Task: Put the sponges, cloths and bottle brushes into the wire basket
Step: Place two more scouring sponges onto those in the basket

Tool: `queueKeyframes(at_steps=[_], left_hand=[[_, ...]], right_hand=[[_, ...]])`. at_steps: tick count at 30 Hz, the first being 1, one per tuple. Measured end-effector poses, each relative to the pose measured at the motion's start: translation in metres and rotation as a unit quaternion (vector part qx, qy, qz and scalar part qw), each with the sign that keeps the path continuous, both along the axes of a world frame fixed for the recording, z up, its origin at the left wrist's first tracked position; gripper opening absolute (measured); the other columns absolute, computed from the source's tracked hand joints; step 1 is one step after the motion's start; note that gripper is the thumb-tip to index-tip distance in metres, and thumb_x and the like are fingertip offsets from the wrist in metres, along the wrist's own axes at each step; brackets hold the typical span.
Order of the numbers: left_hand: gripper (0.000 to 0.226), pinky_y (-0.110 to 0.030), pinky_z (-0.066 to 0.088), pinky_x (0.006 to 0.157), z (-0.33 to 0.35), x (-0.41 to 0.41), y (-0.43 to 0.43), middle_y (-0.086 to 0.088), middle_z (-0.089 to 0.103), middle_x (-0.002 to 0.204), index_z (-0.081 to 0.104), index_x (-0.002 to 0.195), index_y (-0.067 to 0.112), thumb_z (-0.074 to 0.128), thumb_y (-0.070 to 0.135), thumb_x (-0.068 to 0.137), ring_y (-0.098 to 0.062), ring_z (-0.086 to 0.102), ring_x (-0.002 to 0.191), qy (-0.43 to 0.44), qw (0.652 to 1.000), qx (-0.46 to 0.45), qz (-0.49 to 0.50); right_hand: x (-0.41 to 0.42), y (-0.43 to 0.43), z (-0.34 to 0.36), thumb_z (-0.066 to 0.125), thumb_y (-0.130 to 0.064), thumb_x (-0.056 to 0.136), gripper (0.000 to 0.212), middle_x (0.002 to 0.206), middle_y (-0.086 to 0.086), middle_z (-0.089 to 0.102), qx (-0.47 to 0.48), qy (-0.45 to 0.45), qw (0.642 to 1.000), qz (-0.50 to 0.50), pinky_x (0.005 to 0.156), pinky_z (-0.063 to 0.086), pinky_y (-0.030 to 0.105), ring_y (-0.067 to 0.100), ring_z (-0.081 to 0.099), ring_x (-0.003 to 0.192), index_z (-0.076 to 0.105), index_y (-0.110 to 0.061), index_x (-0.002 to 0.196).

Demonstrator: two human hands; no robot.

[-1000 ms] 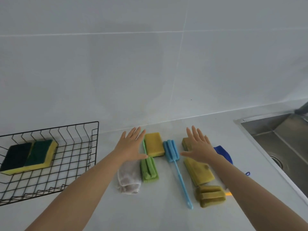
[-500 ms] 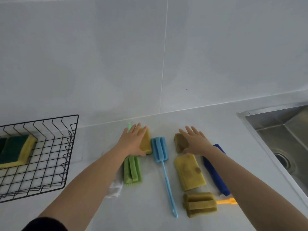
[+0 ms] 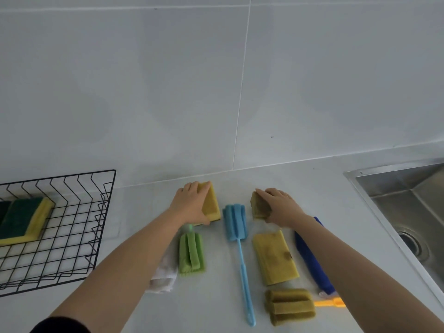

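Left hand [image 3: 192,204] curls over a yellow sponge [image 3: 212,205] just left of the blue bottle brush [image 3: 236,233], fingers clamped on its far edge and thumb on the near one; right hand [image 3: 276,205] closes likewise on a brownish sponge [image 3: 258,207] just right of that brush's head. Far left of the brush, the wire basket [image 3: 103,212] holds two green-and-yellow sponges already. Counted on the counter: three sponges, three bottle brushes, two cloths. Sponges look light and soft, likely to squash, so opposite edges suit. Brushes seem best taken by their stiff handles; the limp cloths want bunching.
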State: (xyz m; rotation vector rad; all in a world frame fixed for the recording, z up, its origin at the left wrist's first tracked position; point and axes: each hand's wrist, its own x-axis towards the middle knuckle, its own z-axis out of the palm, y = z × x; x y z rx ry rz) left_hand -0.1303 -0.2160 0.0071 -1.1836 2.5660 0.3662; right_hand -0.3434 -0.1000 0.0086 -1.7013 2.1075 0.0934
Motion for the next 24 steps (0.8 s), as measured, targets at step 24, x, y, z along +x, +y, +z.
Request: queueKeyframes(at_steps=[24], left_hand=[[0.043, -0.042, 0.050, 0.082, 0.118, 0.204, -0.013, -0.012, 0.065, 0.100, 0.056, 0.107, 0.018, 0.045, 0.051, 0.083, -0.031, 0.063, 0.090, 0.495, 0.674, 0.438, 0.331]], right_hand=[[0.201, -0.070, 0.112, 0.038, -0.022, 0.095, 0.025, 0.095, 0.010, 0.061, -0.075, -0.653, 0.732, -0.181, 0.068, 0.048, 0.032, 0.021, 0.059, 0.081, 0.055, -0.008, 0.108]])
